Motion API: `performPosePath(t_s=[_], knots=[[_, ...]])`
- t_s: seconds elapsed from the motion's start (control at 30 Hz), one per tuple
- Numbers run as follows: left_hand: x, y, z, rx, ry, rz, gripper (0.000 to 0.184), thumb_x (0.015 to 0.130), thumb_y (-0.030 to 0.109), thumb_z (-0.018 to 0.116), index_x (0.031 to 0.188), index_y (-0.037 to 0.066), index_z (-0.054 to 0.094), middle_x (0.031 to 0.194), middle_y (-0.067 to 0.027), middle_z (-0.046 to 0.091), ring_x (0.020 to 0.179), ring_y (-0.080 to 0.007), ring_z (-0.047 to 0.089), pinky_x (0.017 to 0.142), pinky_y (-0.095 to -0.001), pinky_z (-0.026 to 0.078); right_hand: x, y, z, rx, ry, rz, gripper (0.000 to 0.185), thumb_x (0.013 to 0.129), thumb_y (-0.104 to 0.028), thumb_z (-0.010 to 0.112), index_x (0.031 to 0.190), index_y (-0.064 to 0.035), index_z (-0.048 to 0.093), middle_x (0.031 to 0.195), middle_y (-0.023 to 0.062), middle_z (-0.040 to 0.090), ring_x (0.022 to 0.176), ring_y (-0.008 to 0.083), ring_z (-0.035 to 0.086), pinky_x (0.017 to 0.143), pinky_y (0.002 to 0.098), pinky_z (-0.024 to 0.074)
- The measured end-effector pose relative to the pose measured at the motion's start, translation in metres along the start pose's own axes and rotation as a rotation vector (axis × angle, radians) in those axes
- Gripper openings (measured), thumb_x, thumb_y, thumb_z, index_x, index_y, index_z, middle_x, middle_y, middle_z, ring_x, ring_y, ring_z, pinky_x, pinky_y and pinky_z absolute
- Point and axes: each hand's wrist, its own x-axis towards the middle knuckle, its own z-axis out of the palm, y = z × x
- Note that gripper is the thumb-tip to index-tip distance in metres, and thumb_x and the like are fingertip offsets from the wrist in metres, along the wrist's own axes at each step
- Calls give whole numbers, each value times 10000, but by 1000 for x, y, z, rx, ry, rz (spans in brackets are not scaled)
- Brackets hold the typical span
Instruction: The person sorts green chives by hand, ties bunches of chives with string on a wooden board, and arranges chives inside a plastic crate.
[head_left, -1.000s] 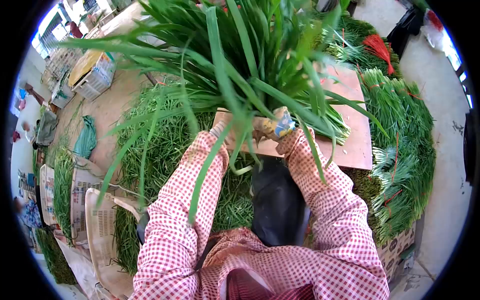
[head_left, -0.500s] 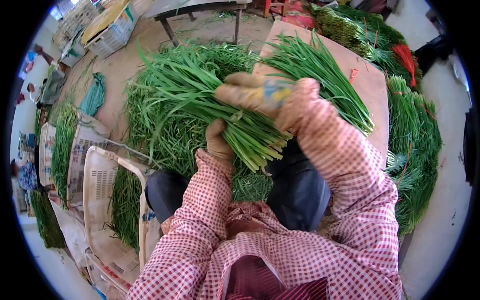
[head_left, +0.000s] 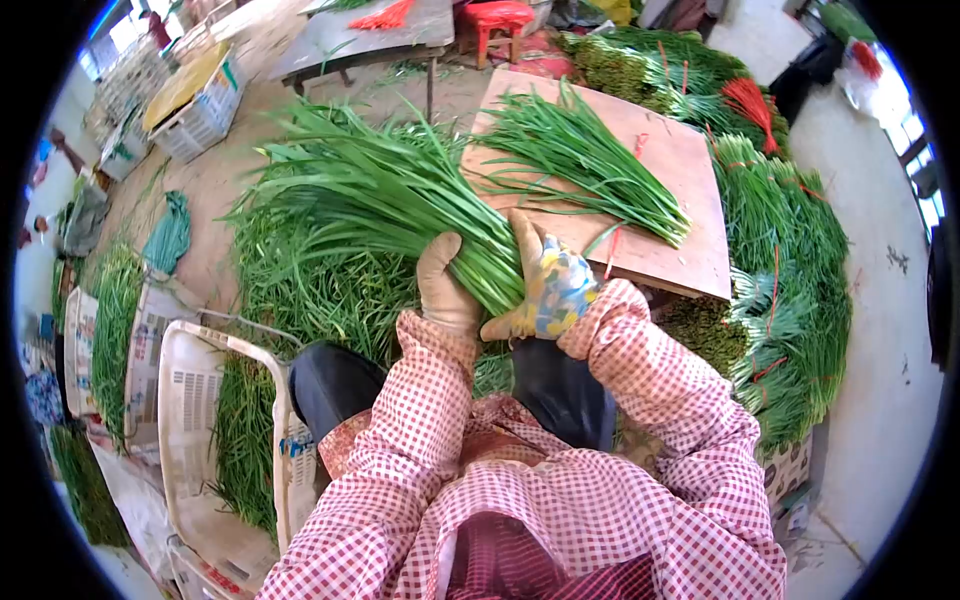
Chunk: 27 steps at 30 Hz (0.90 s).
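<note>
A bunch of garlic chives (head_left: pixel 385 205) lies across my gloved hands, leaf tips fanned to the upper left, stem ends toward me. My left hand (head_left: pixel 447 288), in a tan glove, is closed round the stems from the near left side. Across from it, my right hand (head_left: pixel 553 288), in a glove with blue and yellow patches, cups the stem ends, thumb below and fingers along the far side. A second pile of garlic chives (head_left: pixel 590 165) rests on the wooden board (head_left: pixel 690 245) to the right. Beneath the held bunch is a heap of loose greens (head_left: pixel 330 285).
Tied bundles of chives (head_left: pixel 790 270) are stacked along the right, with red ties (head_left: pixel 752 110) on top. A white plastic basket (head_left: pixel 190 400) with greens stands at my left. A low table (head_left: pixel 370 45) and a red stool (head_left: pixel 497 22) are at the back.
My right hand has come down from the top of the bunch to its stem ends. The stem ends look more even now. The view has shifted, showing more of the board and back table.
</note>
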Motion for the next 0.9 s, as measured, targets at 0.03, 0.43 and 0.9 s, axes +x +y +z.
performPosePath(t_s=[0.03, 0.43, 0.9], knots=[[-1, -9, 4, -3, 33, 22, 470, 734, 175, 716, 1140, -19, 583, 1042, -149, 657, 944, -285, 642, 899, -398, 526, -2, 6, 2, 5, 16, 20, 1292, 510, -487, 873, 1475, 8, 170, 1370, 297, 420, 1230, 434, 470, 1034, 438, 388], [61, -129, 51, 30, -64, -169, 669, 713, 179, 766, 1296, 39, 469, 1207, -115, 579, 1090, -288, 577, 986, -431, 473, -6, 159, -37, 210, 273, -89, 1001, 673, -158, 738, 1470, -26, 148, 1116, 255, 614, 1029, 404, 612, 888, 401, 498], [258, 138, -63, 750, 732, 264, 403, 900, 281, 557, 1148, -37, 539, 1111, -138, 605, 1028, -268, 567, 968, -467, 411, 43, 308, -65, 29, -18, 160, 1007, 662, -255, 799, 1455, -39, 217, 1207, 195, 607, 1118, 319, 596, 954, 356, 468]])
